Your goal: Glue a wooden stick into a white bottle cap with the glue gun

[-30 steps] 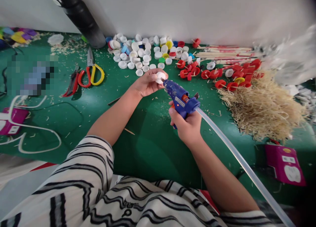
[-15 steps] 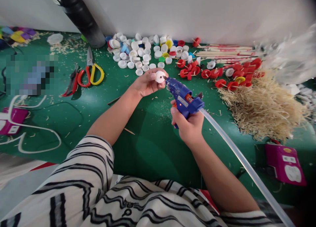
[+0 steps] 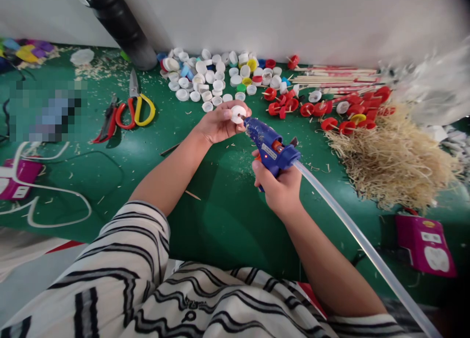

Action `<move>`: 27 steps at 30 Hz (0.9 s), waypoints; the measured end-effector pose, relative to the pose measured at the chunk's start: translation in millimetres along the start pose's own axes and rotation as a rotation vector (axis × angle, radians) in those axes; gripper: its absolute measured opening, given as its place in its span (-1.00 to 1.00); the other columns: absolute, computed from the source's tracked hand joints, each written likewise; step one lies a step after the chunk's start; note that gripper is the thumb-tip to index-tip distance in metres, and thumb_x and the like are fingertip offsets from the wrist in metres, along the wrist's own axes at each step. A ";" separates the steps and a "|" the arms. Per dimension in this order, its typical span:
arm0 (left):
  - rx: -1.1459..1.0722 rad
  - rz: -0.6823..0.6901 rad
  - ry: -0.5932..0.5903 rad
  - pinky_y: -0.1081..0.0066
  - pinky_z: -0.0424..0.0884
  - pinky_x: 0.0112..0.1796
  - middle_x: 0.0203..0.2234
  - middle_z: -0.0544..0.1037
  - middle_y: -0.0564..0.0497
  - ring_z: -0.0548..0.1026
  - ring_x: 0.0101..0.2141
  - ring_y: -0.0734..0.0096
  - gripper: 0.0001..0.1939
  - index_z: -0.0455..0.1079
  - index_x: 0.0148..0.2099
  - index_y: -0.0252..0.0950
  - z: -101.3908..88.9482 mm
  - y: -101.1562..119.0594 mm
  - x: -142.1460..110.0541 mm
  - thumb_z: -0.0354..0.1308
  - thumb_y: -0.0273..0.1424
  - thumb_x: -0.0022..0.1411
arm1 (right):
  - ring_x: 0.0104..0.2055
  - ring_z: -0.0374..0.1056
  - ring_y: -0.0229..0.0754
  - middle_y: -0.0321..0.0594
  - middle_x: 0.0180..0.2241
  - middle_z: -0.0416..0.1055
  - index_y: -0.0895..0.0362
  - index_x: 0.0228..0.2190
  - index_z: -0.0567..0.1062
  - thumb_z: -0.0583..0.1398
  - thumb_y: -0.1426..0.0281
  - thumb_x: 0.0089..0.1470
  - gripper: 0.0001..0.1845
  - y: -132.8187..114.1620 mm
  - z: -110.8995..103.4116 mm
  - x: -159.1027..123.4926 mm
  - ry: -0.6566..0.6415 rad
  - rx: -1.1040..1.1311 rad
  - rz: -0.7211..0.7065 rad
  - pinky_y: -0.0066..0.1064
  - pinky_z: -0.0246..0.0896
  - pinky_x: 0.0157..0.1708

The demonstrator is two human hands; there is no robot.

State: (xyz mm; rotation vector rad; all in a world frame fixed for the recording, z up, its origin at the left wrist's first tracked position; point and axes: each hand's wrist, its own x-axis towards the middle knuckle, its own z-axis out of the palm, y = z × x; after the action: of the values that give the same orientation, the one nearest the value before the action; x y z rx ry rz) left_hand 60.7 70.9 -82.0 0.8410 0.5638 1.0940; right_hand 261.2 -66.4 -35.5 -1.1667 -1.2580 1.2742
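As our left hand (image 3: pixel 221 126) pinches a white cap (image 3: pixel 237 113) between thumb and fingers, our right hand (image 3: pixel 282 187) wraps round a blue glue gun (image 3: pixel 265 141), its nozzle right at the cap's face. Beyond our left hand we have loose caps (image 3: pixel 210 77); left of it, scissors (image 3: pixel 134 90); well right of our right hand, pale shavings (image 3: pixel 396 159).
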 end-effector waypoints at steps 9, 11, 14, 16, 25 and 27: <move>0.051 -0.018 -0.044 0.54 0.51 -0.45 -0.37 0.58 0.08 0.55 -0.52 0.59 -0.48 0.44 -0.35 -0.30 0.7 1.2 -1.4 0.62 -0.08 -0.07 | -0.53 0.31 -0.30 -0.36 -0.50 0.45 0.10 -0.18 0.63 0.37 0.21 0.10 -0.72 5.3 -0.7 -1.3 -0.012 -0.015 -0.006 -0.39 0.24 -0.55; 0.053 -0.007 -0.047 0.55 0.51 -0.46 -0.37 0.58 0.08 0.55 -0.52 0.59 -0.47 0.43 -0.36 -0.30 0.7 0.9 -1.3 0.64 -0.09 -0.11 | -0.52 0.32 -0.29 -0.36 -0.50 0.44 0.10 -0.19 0.63 0.37 0.21 0.10 -0.72 5.4 -0.7 -1.3 -0.007 -0.019 -0.002 -0.39 0.25 -0.54; 0.035 0.016 -0.034 0.55 0.54 -0.45 -0.38 0.57 0.10 0.57 -0.50 0.58 -0.50 0.44 -0.35 -0.30 0.3 0.1 -0.9 0.63 -0.12 -0.09 | -0.54 0.31 -0.30 -0.36 -0.49 0.45 0.10 -0.21 0.62 0.38 0.21 0.08 -0.73 3.2 -0.1 -0.4 -0.002 -0.015 0.015 -0.39 0.23 -0.56; 0.018 0.012 -0.005 0.55 0.55 -0.44 -0.39 0.56 0.10 0.59 -0.49 0.58 -0.55 0.44 -0.33 -0.31 -0.2 -0.4 -0.7 0.59 -0.13 0.02 | -0.55 0.29 -0.31 -0.35 -0.49 0.46 0.10 -0.22 0.62 0.38 0.22 0.07 -0.73 1.3 0.3 0.1 -0.006 -0.012 0.025 -0.39 0.23 -0.57; -0.019 -0.040 0.023 0.56 0.56 -0.47 -0.38 0.59 0.09 0.60 -0.51 0.55 -0.56 0.46 -0.31 -0.32 0.9 0.0 -1.4 0.60 -0.17 0.04 | -0.57 0.28 -0.32 -0.37 -0.51 0.44 0.09 -0.21 0.62 0.38 0.21 0.08 -0.73 5.6 -0.6 -1.0 -0.004 -0.020 0.016 -0.39 0.22 -0.57; -0.032 -0.038 0.029 0.56 0.55 -0.47 -0.38 0.59 0.08 0.60 -0.50 0.56 -0.56 0.46 -0.31 -0.32 2.7 0.3 -1.9 0.60 -0.17 0.06 | -0.58 0.28 -0.32 -0.38 -0.52 0.43 0.10 -0.21 0.63 0.38 0.22 0.07 -0.72 5.8 0.0 -0.5 0.013 -0.022 0.022 -0.39 0.21 -0.58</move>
State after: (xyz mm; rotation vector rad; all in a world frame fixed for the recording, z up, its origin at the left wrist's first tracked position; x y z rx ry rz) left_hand 61.9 68.5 -80.1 0.7843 0.5830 1.0794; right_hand 261.2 -66.9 -41.3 -1.2058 -1.2557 1.2702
